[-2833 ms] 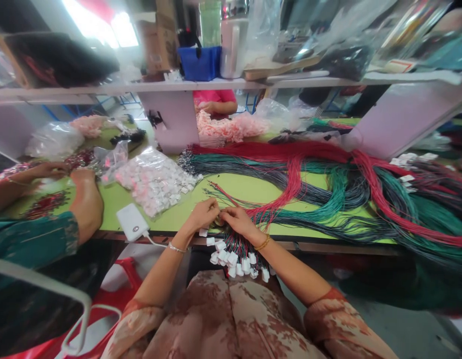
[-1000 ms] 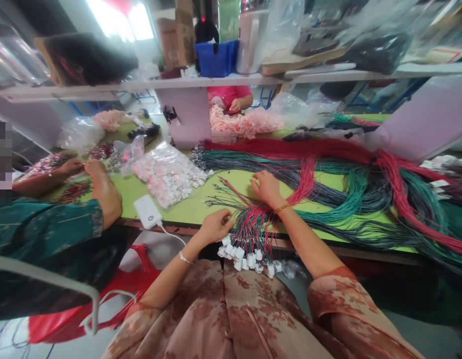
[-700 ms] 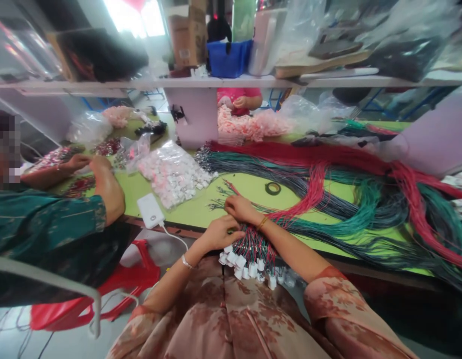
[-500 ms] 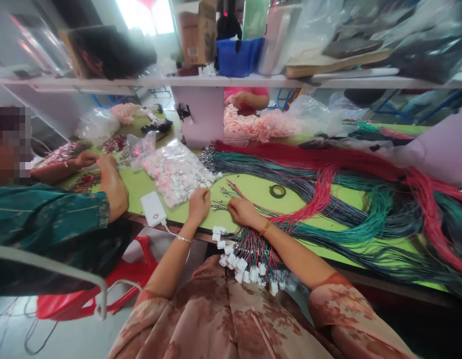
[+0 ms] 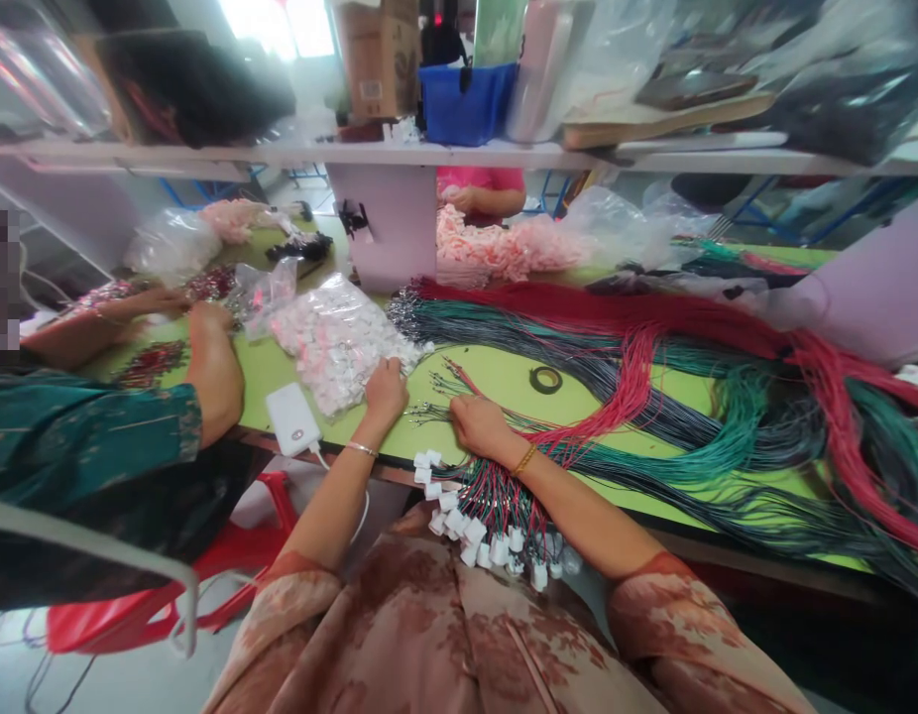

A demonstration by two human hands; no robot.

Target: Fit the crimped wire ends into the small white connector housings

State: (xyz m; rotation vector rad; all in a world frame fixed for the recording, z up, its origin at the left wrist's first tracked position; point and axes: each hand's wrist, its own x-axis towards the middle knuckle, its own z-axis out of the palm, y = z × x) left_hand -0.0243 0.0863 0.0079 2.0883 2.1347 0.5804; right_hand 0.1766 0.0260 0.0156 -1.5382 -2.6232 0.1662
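Note:
My left hand [image 5: 387,391] is at the right edge of a clear plastic bag of white connector housings [image 5: 331,337], fingers curled together; whatever they pinch is hidden. A short gap separates it from my right hand [image 5: 477,426], which is closed around thin wires. Crimped wire ends [image 5: 427,411] fan out leftward past its knuckles. Below my right wrist, a bunch of finished wires with white connectors [image 5: 466,531] hangs over the table edge. Red wires [image 5: 629,389] and green wires [image 5: 686,458] run away to the right.
A roll of dark tape [image 5: 545,380] lies beyond my right hand. A white power bank [image 5: 292,418] with a cable sits at the front left. At left, a co-worker's arm [image 5: 215,372] rests on the table. Overhead, a shelf [image 5: 281,155] carries a blue bin [image 5: 466,104].
The view has shifted slightly. My left hand has moved a little away from my right hand, toward the bag. The co-worker's far hand has moved. My right hand keeps its place on the wires.

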